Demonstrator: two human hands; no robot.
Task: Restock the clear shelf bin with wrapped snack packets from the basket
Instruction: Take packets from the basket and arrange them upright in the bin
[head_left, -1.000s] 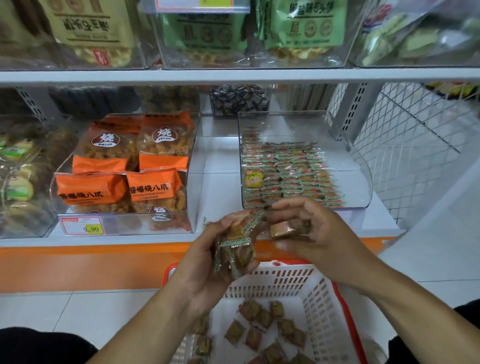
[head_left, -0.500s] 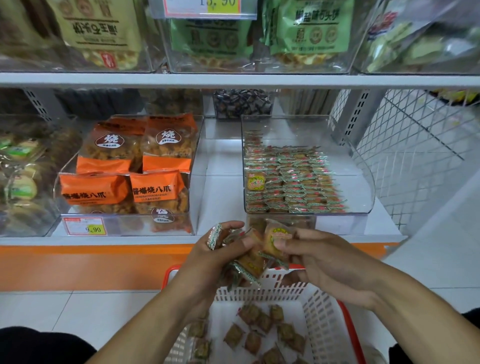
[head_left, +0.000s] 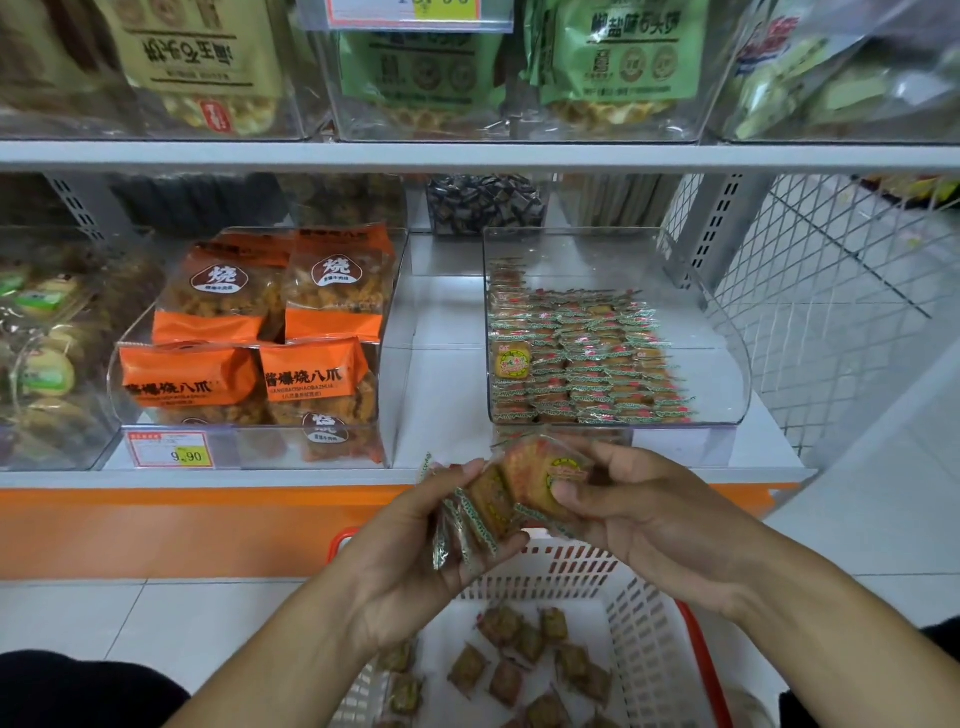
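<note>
My left hand (head_left: 415, 551) grips a fanned bunch of small wrapped snack packets (head_left: 478, 514) with green-edged wrappers. My right hand (head_left: 634, 514) pinches one packet (head_left: 543, 475), its yellow round label facing up, at the top of that bunch. Both hands hover above the white basket (head_left: 644, 623) with a red rim, which holds several loose brown packets (head_left: 524, 660). Just beyond the hands stands the clear shelf bin (head_left: 722, 332), with rows of the same packets (head_left: 587, 358) lying flat in its left and middle part.
A clear bin of orange snack bags (head_left: 260, 332) stands to the left with a 9.90 price tag (head_left: 171, 451). A bin of dark candies (head_left: 485, 202) sits behind. The upper shelf (head_left: 467, 156) carries large green and beige bags. White wire mesh (head_left: 841, 291) closes the right side.
Both hands dropped from the bin's front edge toward the basket. My right hand swapped its grip from a small brown piece to a labelled packet, now drawn further out of the left hand's bunch.
</note>
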